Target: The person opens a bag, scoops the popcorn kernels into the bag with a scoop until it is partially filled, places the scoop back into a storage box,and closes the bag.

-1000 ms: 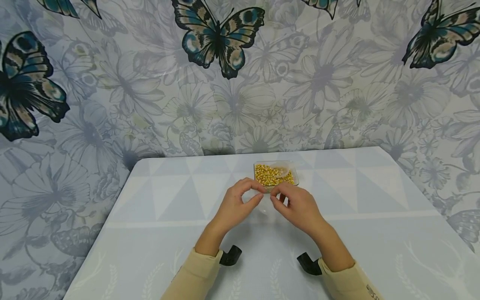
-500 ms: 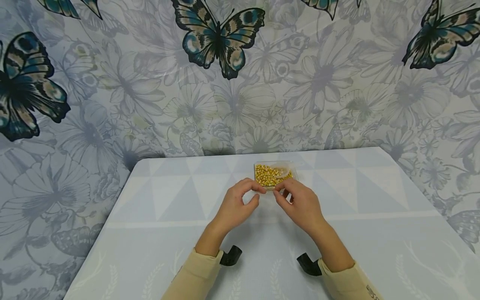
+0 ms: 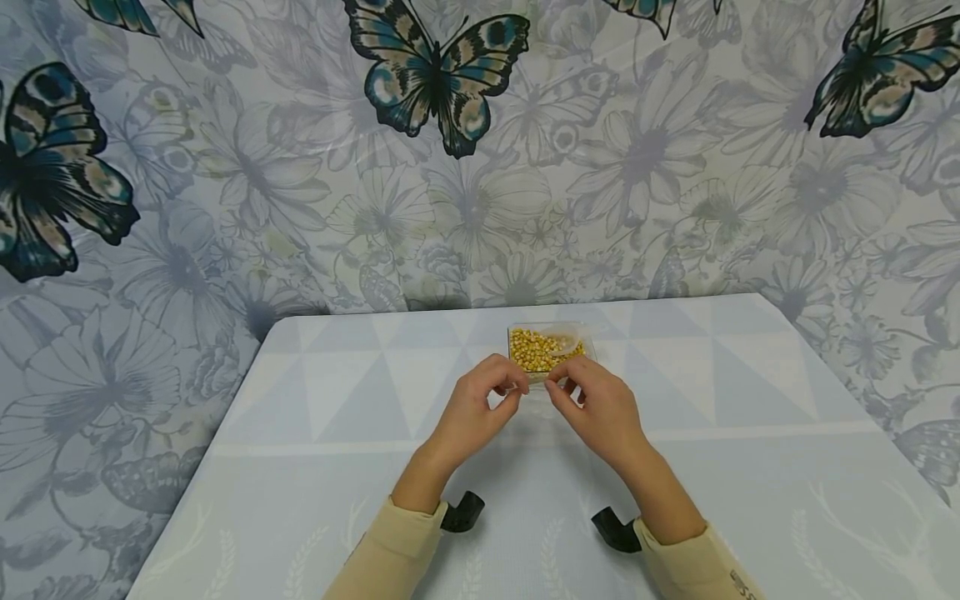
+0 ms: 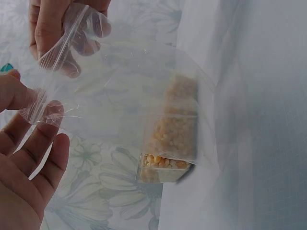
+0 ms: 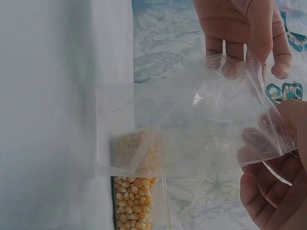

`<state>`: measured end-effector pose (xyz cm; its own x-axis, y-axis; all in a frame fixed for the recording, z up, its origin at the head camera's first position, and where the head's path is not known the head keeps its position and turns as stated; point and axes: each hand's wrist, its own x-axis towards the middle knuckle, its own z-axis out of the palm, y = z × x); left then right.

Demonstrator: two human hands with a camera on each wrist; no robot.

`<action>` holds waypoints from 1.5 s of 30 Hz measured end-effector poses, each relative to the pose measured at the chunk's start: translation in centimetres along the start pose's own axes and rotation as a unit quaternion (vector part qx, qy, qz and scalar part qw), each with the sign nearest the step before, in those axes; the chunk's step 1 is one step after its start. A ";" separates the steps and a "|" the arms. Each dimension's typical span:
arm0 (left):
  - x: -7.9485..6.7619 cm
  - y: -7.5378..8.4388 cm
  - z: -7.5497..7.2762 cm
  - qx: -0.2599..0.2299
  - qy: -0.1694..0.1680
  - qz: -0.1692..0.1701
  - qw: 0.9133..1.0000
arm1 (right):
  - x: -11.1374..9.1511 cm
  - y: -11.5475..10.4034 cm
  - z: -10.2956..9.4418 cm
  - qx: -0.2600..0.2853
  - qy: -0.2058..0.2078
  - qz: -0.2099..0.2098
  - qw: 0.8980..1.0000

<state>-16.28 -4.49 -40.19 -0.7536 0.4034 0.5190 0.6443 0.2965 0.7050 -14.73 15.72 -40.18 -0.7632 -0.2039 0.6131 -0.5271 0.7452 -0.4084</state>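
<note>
Over a pale, triangle-patterned table (image 3: pixel 300 500), the left hand (image 3: pixel 476 404) and the right hand (image 3: pixel 603 408) are held near each other, thumb and fingers of each pinched on the top of a clear zip bag (image 5: pixel 192 105). The bag is hung just on the near side of a clear container (image 4: pixel 168 175) in which corn kernels (image 3: pixel 532 350) are held. Its mouth is apparently being worked open; whether the seal is parted cannot be told. Next, a gentle, even pull seems called for.
</note>
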 end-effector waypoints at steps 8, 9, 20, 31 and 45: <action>-0.1 0.0 0.1 0.010 -0.018 0.002 1.000 | 0.0 0.0 0.0 0.006 0.002 -0.008 1.000; -0.1 0.0 0.1 0.010 -0.021 0.000 1.000 | 0.0 0.0 0.1 0.006 0.002 -0.009 1.000; -0.2 -0.1 0.2 0.065 -0.021 -0.014 0.998 | 0.0 -0.2 0.1 0.032 -0.003 -0.018 0.999; -0.1 -0.2 0.5 0.099 0.028 -0.006 0.995 | 0.0 -0.1 0.0 0.063 0.007 -0.029 0.998; 0.0 -0.1 0.5 0.094 0.041 -0.011 0.995 | 0.1 0.2 0.2 0.053 0.025 -0.062 0.996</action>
<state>-16.28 -4.10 -40.49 -0.7709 0.3257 0.5474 0.6349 0.4634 0.6182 -15.00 15.70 -40.29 -0.6711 -0.2561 0.6958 -0.6547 0.6450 -0.3941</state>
